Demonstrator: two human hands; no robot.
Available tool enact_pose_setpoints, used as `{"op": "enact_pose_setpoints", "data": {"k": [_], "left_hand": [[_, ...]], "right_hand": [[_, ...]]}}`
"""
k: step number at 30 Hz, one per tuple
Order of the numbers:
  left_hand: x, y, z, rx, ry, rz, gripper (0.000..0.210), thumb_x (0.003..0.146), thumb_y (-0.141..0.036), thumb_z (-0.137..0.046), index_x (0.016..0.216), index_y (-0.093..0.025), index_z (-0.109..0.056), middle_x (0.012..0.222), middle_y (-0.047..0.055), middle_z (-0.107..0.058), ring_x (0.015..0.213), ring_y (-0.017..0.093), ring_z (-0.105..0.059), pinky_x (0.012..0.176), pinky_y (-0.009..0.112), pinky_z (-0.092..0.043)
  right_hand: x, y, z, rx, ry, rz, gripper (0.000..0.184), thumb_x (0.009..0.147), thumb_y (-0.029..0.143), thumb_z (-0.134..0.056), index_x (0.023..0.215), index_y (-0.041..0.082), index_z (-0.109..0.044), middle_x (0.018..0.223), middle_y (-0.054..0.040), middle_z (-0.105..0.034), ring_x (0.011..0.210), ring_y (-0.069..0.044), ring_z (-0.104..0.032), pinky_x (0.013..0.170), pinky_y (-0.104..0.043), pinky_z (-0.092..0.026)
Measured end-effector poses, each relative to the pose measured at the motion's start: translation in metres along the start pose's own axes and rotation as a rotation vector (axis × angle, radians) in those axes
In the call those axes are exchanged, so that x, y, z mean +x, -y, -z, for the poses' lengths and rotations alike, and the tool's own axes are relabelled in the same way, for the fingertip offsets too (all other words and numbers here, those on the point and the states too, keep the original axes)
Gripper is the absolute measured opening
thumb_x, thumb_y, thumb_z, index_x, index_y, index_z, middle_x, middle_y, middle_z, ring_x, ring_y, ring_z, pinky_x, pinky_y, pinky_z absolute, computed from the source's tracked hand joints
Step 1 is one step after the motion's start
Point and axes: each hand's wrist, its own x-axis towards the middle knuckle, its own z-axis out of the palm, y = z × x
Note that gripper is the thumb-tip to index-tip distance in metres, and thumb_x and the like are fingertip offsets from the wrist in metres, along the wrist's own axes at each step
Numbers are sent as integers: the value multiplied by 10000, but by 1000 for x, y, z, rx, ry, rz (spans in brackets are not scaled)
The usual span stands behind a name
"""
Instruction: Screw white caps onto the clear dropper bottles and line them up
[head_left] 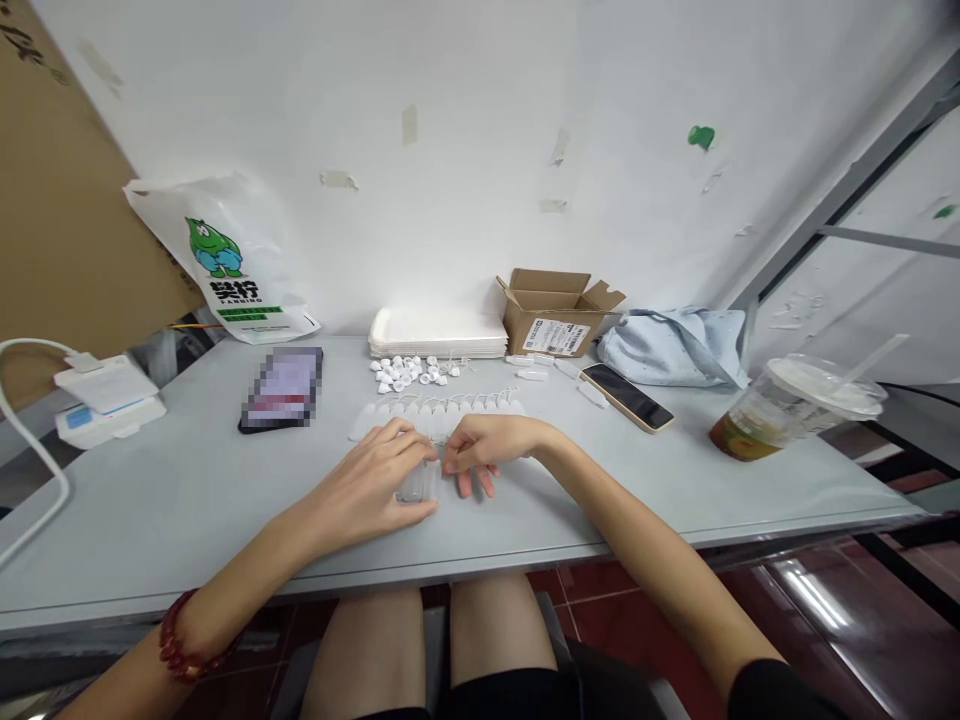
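My left hand (382, 475) curves around a few small clear plastic tubes (412, 487) lying on the table, its thumb and fingers on either side of them. Close beside it, my right hand (484, 447) has thumb and forefinger pinched together at the tubes' right side, other fingers loosely bent. Whatever that pinch holds is too small to make out. Just behind both hands runs a row of clear plastic pieces (411, 408) with thin white loops, partly covered by the fingers. Farther back lies a loose pile of small white caps (405, 372).
Behind the caps are a stack of white envelopes (439, 333) and an open cardboard box (555, 312). A phone (628, 396), a blue cloth bag (675, 345) and a drink cup (780, 405) are rightward. Another phone (283, 388) and a white charger (109, 400) lie left.
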Motion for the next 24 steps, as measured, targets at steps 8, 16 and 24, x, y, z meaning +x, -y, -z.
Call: {"op": "enact_pose_setpoints", "data": {"k": [8,16,24], "left_hand": [[-3,5,1,-2,-21,28,402,768,-428,-656,1081,-192,-568,1068,73,-615,1036,257,-494,865,404,-453],[31,29,10,-42,-100,123,274,875,-411,-478,993,-199,-605,1045,66,-638,1067,252,-498,902,421,-440],[109,83,6,177,12,283,380,773,-115,-375,996,-168,-678,1086,60,-673,1100,229,-533,952,328,-417]], "right_hand": [[-2,0,5,5,-2,36,131,826,224,-525,783,122,-595,644,8,-675,441,-79,-603,441,-186,-375],[-26,-18,48,-49,-526,80,123,808,173,-528,834,126,-639,734,-46,-710,452,-86,-585,460,-199,-403],[-33,-58,85,-640,-1162,-280,333,802,9,-447,1043,128,-645,1157,-168,-614,1062,-264,-586,820,-316,-433]]}}
